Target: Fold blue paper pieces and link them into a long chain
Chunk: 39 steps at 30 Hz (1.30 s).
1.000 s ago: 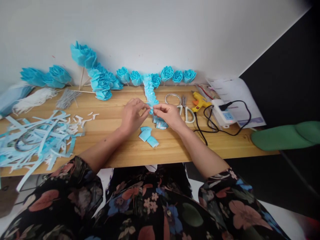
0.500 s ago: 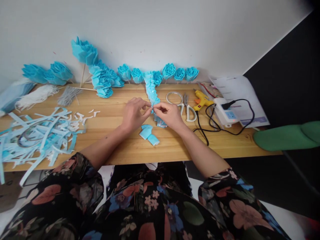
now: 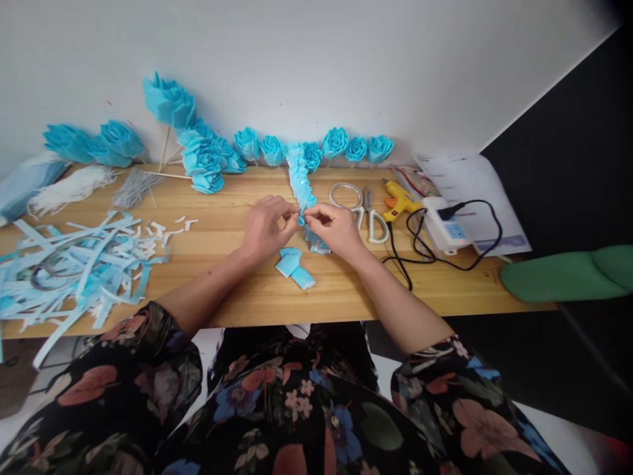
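My left hand (image 3: 268,224) and my right hand (image 3: 335,227) meet over the middle of the table. Both pinch a small light-blue petal (image 3: 301,220) between thumb and fingers, mostly hidden by the fingertips. Just beyond lies a row of overlapping crinkled blue petals (image 3: 299,175), running back to the flowers at the wall. Partly under my right hand is a stack of blue pieces (image 3: 316,243). Nearer to me, flat blue pieces (image 3: 295,267) lie on the wood.
Blue flowers (image 3: 334,142) line the wall. Right of my hands are a tape roll (image 3: 345,185), scissors (image 3: 378,227), a yellow glue gun (image 3: 401,198) and a power strip (image 3: 445,224) with a black cord. Blue and white strips (image 3: 93,264) pile at the left; a green object (image 3: 554,274) juts in at right.
Both hands stay in nearly the same place, with only slight finger movement at the small blue petal. The objects on the table stay put; the view shifts slightly.
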Each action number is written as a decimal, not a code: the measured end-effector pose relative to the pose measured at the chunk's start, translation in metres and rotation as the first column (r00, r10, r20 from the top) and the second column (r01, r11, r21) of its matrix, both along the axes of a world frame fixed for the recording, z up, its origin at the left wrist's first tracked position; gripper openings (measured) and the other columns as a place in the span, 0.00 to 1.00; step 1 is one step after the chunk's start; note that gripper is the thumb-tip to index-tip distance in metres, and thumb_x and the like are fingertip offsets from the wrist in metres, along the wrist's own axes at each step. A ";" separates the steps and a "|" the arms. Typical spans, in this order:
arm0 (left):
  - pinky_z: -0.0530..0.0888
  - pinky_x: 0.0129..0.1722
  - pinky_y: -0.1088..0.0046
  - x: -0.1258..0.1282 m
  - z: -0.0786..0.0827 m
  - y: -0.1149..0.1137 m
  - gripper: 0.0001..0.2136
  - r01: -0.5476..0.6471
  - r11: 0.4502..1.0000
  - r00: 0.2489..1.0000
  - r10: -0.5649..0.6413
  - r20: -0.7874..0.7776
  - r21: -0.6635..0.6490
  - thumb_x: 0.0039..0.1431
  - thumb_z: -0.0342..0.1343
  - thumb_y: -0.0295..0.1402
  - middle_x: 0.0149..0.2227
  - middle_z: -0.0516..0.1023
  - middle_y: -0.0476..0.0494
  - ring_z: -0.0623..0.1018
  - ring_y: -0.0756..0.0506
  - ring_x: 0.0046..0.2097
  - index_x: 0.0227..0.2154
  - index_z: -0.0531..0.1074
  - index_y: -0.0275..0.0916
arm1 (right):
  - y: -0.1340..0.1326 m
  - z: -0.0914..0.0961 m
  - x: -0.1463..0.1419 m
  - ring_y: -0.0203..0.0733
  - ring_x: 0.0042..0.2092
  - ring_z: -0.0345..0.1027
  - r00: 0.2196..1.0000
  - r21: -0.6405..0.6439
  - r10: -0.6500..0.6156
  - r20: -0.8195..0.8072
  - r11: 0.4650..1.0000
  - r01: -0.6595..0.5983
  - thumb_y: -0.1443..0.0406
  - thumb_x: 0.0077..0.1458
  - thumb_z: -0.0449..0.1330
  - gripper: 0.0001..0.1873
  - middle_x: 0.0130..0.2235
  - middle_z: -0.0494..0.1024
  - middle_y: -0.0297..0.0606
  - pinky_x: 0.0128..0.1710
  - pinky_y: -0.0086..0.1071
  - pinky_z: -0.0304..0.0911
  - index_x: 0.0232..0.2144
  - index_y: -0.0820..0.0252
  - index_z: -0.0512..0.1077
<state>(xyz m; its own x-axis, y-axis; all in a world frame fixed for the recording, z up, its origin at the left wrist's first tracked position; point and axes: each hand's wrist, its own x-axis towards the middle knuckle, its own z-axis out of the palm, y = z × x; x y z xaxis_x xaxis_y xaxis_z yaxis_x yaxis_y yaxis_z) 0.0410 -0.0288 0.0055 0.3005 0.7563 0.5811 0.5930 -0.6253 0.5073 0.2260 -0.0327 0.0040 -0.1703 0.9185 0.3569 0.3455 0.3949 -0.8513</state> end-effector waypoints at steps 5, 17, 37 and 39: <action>0.64 0.36 0.66 0.000 -0.002 0.001 0.05 -0.017 1.000 0.999 0.017 0.038 -0.014 0.60 0.60 0.34 0.26 0.73 0.47 0.71 0.45 0.32 0.29 0.76 0.41 | -0.001 0.000 0.000 0.37 0.31 0.71 1.000 -0.019 0.000 0.023 1.000 0.000 0.62 0.53 0.59 0.11 0.30 0.82 0.35 0.34 0.30 0.64 0.31 0.60 0.81; 0.66 0.33 0.70 0.000 0.003 0.001 0.11 0.083 0.951 0.963 0.001 0.270 -0.297 0.60 0.55 0.39 0.26 0.74 0.47 0.70 0.48 0.30 0.26 0.75 0.39 | 0.001 0.002 0.001 0.36 0.31 0.69 0.999 -0.095 0.016 -0.046 0.995 -0.020 0.59 0.51 0.61 0.10 0.29 0.80 0.34 0.33 0.30 0.63 0.30 0.58 0.79; 0.66 0.29 0.72 -0.002 0.008 0.007 0.14 0.351 0.758 0.794 0.070 0.604 -0.549 0.48 0.67 0.44 0.24 0.73 0.50 0.68 0.51 0.26 0.26 0.74 0.39 | 0.004 0.004 0.007 0.36 0.30 0.69 0.962 -0.330 0.023 -0.271 0.937 -0.115 0.47 0.49 0.65 0.19 0.27 0.77 0.33 0.31 0.29 0.66 0.31 0.56 0.78; 0.65 0.28 0.73 0.000 0.009 0.005 0.14 0.351 0.758 0.801 0.062 0.596 -0.550 0.47 0.68 0.44 0.24 0.73 0.50 0.67 0.52 0.26 0.26 0.74 0.39 | 0.005 0.001 0.007 0.34 0.28 0.65 0.975 -0.300 0.022 -0.220 0.950 -0.089 0.49 0.49 0.66 0.18 0.25 0.74 0.31 0.28 0.28 0.62 0.29 0.57 0.76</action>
